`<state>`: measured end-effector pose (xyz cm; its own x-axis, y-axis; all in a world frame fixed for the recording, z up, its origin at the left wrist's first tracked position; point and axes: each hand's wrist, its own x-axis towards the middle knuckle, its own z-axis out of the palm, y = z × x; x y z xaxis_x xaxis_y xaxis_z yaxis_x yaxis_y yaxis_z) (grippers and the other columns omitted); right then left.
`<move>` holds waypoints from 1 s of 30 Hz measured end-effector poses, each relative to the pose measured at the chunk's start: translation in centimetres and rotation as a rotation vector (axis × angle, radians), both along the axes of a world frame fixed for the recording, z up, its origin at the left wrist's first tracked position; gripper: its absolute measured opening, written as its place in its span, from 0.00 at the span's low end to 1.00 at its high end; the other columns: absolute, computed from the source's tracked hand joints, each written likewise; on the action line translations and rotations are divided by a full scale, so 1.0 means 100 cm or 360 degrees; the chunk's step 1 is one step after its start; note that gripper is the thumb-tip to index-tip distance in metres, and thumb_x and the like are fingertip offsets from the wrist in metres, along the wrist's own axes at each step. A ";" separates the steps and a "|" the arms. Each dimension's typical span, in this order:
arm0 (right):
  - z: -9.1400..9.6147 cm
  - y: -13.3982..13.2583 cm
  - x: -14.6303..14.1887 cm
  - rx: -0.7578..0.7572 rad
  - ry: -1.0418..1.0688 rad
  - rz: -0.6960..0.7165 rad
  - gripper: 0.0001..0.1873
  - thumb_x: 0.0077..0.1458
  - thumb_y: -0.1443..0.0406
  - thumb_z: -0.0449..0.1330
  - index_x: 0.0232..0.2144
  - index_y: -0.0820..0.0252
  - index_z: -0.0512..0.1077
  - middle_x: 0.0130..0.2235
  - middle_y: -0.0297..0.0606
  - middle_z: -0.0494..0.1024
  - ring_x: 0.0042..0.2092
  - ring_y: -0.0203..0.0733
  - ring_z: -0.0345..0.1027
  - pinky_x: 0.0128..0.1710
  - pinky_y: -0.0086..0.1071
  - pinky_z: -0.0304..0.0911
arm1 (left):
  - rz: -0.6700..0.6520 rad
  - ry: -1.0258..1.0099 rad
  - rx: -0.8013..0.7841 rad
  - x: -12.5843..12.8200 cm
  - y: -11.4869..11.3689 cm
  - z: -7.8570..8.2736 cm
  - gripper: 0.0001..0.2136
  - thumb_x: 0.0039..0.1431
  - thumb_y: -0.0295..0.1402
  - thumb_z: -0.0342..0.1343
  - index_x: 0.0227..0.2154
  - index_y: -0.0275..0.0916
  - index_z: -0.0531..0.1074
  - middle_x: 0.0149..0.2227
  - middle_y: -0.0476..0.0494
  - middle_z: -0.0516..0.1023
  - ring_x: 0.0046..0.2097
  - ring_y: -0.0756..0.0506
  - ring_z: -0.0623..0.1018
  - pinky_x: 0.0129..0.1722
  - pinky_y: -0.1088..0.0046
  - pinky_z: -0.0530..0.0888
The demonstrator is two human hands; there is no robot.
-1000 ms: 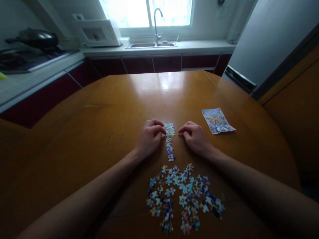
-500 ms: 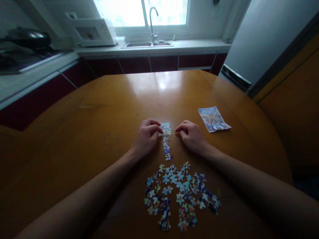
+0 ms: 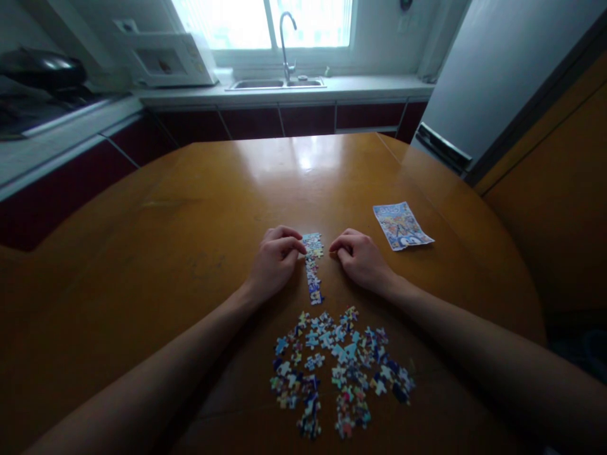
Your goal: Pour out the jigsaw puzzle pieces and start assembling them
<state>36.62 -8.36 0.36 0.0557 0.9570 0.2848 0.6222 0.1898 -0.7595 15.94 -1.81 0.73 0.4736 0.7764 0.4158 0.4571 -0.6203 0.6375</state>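
A narrow strip of joined jigsaw puzzle [image 3: 313,273] lies on the table, wider at its far end. My left hand [image 3: 277,256] is at its left side, fingers curled, with thumb and index fingertips against the strip's upper left edge. Just right of the strip, and apart from it, rests my right hand [image 3: 358,256]. Its fingers are bent and pressed together; whatever may be between the fingertips is hidden. Nearer to me, many loose puzzle pieces [image 3: 344,354] are spread out, mostly light blue, dark blue and mixed colours.
A creased picture sheet [image 3: 403,225] lies to the right beyond my right hand. The wooden table [image 3: 213,183] has a rounded edge. Behind it are a counter with a sink [image 3: 279,83], a white microwave [image 3: 165,60], a fridge [image 3: 478,82] and a stove with a black pan [image 3: 42,68].
The whole view has shifted slightly, so everything sits a little further left. Both hands keep nearly the same pose beside the puzzle strip.
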 end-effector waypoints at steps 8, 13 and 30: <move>0.002 -0.001 0.000 -0.0002 0.0015 0.0021 0.11 0.54 0.75 0.57 0.26 0.59 0.77 0.34 0.38 0.76 0.37 0.40 0.70 0.42 0.35 0.64 | 0.0002 0.0005 0.0019 0.000 0.001 -0.001 0.12 0.57 0.23 0.53 0.24 0.41 0.77 0.38 0.44 0.77 0.46 0.42 0.73 0.49 0.58 0.71; 0.002 -0.001 0.000 0.0005 0.0013 0.0020 0.11 0.54 0.74 0.57 0.26 0.59 0.77 0.33 0.38 0.76 0.36 0.40 0.70 0.42 0.35 0.64 | 0.0003 -0.0006 0.0023 0.001 0.001 -0.001 0.12 0.57 0.22 0.53 0.24 0.41 0.78 0.38 0.44 0.77 0.45 0.43 0.74 0.49 0.59 0.70; 0.002 -0.001 0.000 0.0030 -0.0021 0.0042 0.12 0.54 0.75 0.56 0.26 0.59 0.77 0.32 0.38 0.76 0.36 0.40 0.70 0.40 0.35 0.64 | 0.0017 0.0004 0.0005 0.001 0.000 0.002 0.12 0.57 0.24 0.53 0.24 0.42 0.77 0.38 0.45 0.77 0.46 0.42 0.74 0.49 0.59 0.71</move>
